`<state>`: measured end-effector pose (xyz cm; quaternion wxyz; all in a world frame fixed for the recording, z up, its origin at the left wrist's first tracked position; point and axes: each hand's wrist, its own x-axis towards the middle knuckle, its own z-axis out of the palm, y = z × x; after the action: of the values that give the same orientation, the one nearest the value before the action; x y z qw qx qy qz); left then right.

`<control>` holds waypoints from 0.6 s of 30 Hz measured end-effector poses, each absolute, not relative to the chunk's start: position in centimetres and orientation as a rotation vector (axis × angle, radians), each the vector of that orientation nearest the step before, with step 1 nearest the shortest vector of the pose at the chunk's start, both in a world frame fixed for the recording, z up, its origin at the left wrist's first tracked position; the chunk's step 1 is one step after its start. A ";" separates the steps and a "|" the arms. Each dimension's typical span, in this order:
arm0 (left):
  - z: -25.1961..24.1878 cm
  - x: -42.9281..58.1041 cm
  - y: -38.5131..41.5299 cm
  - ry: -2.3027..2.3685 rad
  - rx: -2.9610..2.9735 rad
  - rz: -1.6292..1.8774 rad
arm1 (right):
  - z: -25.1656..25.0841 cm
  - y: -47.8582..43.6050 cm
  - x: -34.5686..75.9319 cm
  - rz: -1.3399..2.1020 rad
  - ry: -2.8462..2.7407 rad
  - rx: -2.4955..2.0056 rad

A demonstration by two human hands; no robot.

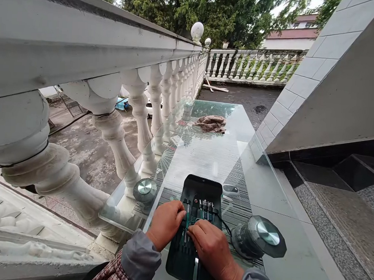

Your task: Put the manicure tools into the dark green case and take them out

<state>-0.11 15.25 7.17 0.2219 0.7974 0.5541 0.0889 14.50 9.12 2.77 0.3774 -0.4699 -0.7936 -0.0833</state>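
A black tool case (pixel 203 185) lies opened out on the glass table, with several small metal tools held in its loops. My left hand (pixel 166 223) is closed at the left edge of the case; whatever its fingertips pinch is hidden. Over the middle of the case, my right hand (pixel 212 245) has thumb and fingers pinched together at a slim metal tool (pixel 186 231) with greenish parts. A flat silver tool (pixel 195 269) sits in the lower half of the case, below my right hand. The right palm covers part of the case.
The glass table (pixel 263 187) rests on round dark supports with shiny caps, one at left (pixel 145 192) and another at right (pixel 265 235). Farther back lies a crumpled brown cloth (pixel 211 123). A white balustrade (pixel 138 107) borders the left; steps (pixel 344 204) are at right.
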 end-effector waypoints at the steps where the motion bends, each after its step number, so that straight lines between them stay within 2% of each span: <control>1: 7.1 -0.1 15.2 1.514 2.199 0.253 | 2.7 9.1 14.5 -0.218 -2.032 -1.212; 18: 7.1 -0.5 15.4 1.392 2.164 0.393 | 2.2 9.8 14.1 -0.161 -1.956 -1.434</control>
<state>-0.51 15.39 7.09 0.2661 0.8014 0.5156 0.1454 14.05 9.77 2.17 0.3480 -0.5532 -0.7543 -0.0622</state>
